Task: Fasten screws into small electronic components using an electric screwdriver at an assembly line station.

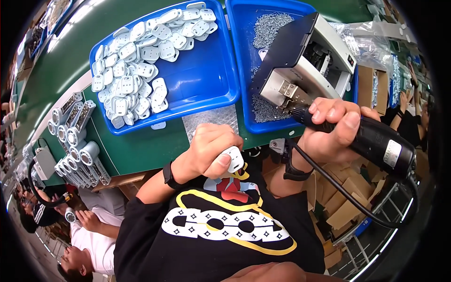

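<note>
In my left hand (pixel 211 149) is a small white plastic plate (pixel 233 159) with holes, held between thumb and curled fingers in front of my chest. My right hand (pixel 334 129) wraps round a black electric screwdriver (pixel 383 145), whose cable loops down past my wrist. The driver's tip end meets the metal outlet of a screw feeder (pixel 300 61), a boxy machine with a dark side panel. Whether a screw sits on the tip is too small to tell. Ahead of my left hand, many similar plates (pixel 126 84) fill part of a blue tray (pixel 202 82).
The feeder stands in a second blue tray (pixel 247 113) with loose screws (pixel 271 28). White cylindrical housings (pixel 75 136) are grouped on the green table (pixel 136 155) at left. Cardboard boxes (pixel 345 197) lie low at right. A person in a pale shirt (pixel 96 235) works at lower left.
</note>
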`<state>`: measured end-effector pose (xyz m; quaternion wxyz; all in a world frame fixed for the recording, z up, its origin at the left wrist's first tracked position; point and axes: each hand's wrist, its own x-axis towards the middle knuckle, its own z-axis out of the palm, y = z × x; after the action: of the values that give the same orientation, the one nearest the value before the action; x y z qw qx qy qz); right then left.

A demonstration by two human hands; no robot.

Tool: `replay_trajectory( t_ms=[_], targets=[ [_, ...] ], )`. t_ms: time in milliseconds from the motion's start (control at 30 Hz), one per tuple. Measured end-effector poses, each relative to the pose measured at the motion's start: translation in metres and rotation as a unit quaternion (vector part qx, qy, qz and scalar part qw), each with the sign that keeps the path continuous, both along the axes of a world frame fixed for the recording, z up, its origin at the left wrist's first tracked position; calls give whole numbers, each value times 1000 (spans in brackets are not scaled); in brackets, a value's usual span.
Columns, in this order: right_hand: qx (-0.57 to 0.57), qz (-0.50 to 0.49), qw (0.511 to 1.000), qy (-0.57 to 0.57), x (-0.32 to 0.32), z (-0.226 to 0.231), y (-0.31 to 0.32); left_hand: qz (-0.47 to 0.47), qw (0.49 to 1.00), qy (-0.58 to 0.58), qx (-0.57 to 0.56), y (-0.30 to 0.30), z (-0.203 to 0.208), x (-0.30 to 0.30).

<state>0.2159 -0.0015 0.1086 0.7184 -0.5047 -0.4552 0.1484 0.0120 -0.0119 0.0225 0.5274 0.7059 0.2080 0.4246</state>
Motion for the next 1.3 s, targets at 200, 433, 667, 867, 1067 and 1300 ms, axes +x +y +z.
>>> replay_trajectory(
  t_ms=[200, 433, 667, 867, 1067, 1300],
  targets=[
    [42, 171, 973, 146, -17, 18, -40, 24, 1000, -4, 2, 0, -4, 6],
    [54, 264, 957, 109, -35, 61, -49, 22, 1000, -5, 8, 0, -5, 6],
    [14, 320, 943, 94, -47, 46, -30, 51, 998, -17, 39, -2, -7, 12],
    [6, 324, 942, 86, -46, 43, -31, 16, 1000, -3, 9, -2, -4, 6],
    [20, 309, 946, 99, -50, 41, -43, 16, 1000, 4, 9, -1, -3, 2],
    [94, 3, 995, 19, -31, 22, -12, 22, 1000, 7, 14, 0, -5, 7]
  ],
)
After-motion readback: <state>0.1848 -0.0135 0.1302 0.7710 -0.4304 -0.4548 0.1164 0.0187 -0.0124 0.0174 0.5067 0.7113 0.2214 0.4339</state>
